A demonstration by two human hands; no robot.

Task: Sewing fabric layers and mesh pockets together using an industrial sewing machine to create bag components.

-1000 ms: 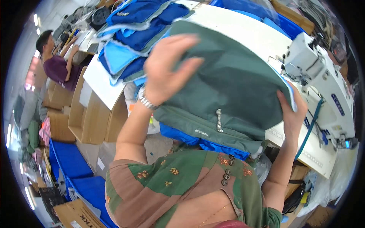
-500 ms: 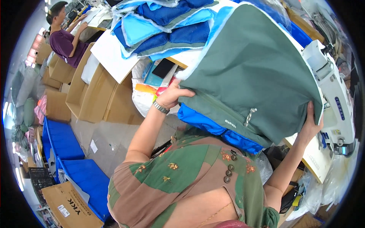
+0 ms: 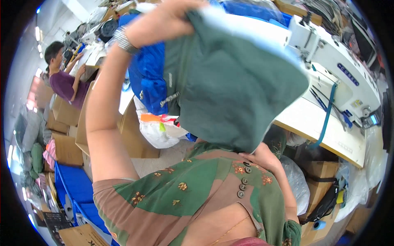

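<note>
Between my hands hangs a dark green fabric panel (image 3: 234,86) with a pale edge. A bright blue fabric section (image 3: 147,78) joins its left side, beside a seam with a pale cord pull (image 3: 169,99). My left hand (image 3: 166,22), raised at the far side and slightly blurred, is closed on the panel's upper corner; its fingertips are partly hidden. Close to my body, my right hand (image 3: 266,158) grips the lower corner, its fingers partly behind the cloth.
A white sewing machine (image 3: 332,61) stands at the right on a white table (image 3: 320,123), with scissors (image 3: 318,99) and a teal strip (image 3: 327,119) near it. Cardboard boxes (image 3: 139,135) and a white plastic bag (image 3: 158,133) are at left. Beyond them sits a person in purple (image 3: 65,84).
The panel has been turned, bringing its blue section to the left. My left hand has risen to the far side; my right hand has come down toward my body. The sewing table is more exposed.
</note>
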